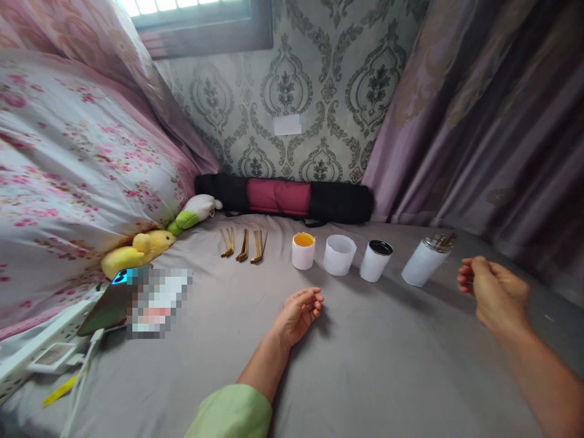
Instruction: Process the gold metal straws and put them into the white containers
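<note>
My left hand (303, 313) rests palm up on the grey sheet, fingers loosely curled and a little apart, with nothing seen in it. To the right, my right hand (495, 289) is held with its fingers folded in, beside a tilted-looking white canister (422, 264) but apart from it. Thin metal sticks (441, 241) stick out of that canister's top. Left of it stand a white can with a black inside (375, 264), a translucent white cup (339, 258) and a white cup with a yellow-orange inside (303, 252). Three small groups of gold bent sticks (243, 248) lie farther left.
A black and dark-red long bag (278, 198) lies along the patterned wall. At the left are plush toys (137, 249), a phone (107, 310), a blurred-out patch, a power strip (50, 344) and a white cable (86, 365). Curtains hang on both sides.
</note>
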Available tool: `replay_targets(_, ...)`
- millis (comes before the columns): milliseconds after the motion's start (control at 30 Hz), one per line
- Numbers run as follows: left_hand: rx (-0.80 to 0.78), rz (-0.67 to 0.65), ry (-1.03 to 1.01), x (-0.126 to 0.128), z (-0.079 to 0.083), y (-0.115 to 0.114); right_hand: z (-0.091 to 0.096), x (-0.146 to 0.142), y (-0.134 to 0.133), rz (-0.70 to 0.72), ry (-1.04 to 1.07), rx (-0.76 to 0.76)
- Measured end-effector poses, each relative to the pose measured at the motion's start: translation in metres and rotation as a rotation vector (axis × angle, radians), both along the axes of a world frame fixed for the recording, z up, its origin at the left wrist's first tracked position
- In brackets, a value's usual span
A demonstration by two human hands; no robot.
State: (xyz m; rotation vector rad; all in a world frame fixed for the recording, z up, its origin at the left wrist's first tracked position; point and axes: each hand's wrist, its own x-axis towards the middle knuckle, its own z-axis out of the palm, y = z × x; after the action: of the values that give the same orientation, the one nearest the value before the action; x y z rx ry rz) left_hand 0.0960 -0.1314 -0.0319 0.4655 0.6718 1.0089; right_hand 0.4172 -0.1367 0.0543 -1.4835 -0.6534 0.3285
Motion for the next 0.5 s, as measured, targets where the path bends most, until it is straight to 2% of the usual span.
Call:
replay_targets(200,0.003,-0.005,-0.014,-0.001,-0.001,0.003,-0.02,-0.03,-0.008,0.127,0.103,-0.014)
replay_targets(500,0.004,-0.009,-0.016,-0.002,-0.002,0.003,-0.064,-0.107,-0.008,0.465,0.193,-0.204)
